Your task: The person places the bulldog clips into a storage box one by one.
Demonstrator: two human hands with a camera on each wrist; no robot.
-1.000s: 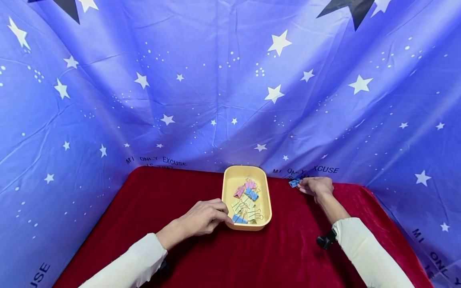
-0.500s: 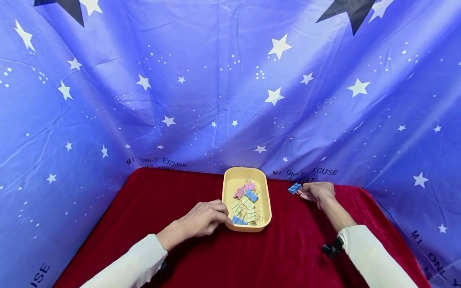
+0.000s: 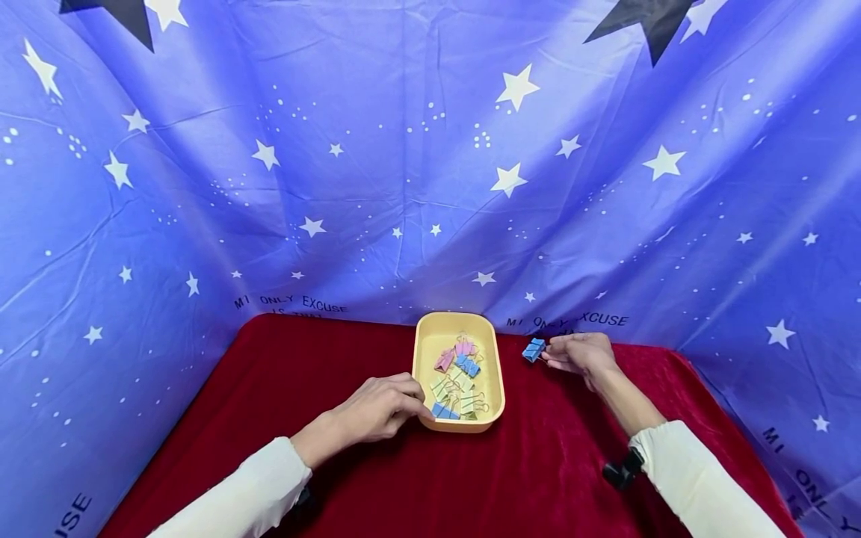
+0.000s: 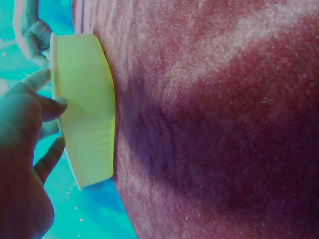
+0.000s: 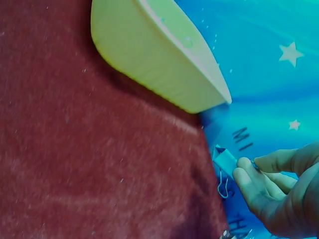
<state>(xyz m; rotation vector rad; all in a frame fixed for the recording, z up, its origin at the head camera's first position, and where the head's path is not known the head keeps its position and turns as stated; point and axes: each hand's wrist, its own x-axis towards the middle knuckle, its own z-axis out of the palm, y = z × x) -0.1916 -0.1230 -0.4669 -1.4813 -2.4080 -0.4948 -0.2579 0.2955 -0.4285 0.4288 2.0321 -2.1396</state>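
A yellow plastic box (image 3: 499,373) stands on the red cloth, holding pink, blue and pale yellow binder clips (image 3: 464,347). At its near left corner my left hand (image 3: 386,406) pinches the rim, the thumb against the outer wall in the left wrist view (image 4: 61,102). Right of the box, my right hand (image 3: 584,355) holds a blue binder clip (image 3: 534,350) between thumb and fingertips. The right wrist view shows that clip (image 5: 225,160) with one wire handle sticking out loose; the part inside the fingers (image 5: 251,184) is hidden. Clip and box are apart.
Red velvet cloth (image 3: 323,359) covers the table. Behind and at both sides hangs a blue curtain with white stars (image 3: 403,164), meeting the table's back edge close behind the box. Small metallic bits (image 5: 227,234) show at the bottom of the right wrist view, too cropped to identify.
My right hand has brought the blue binder clip a little left, closer to the box, and the clip has turned in the fingers. The left hand and the box have stayed put.
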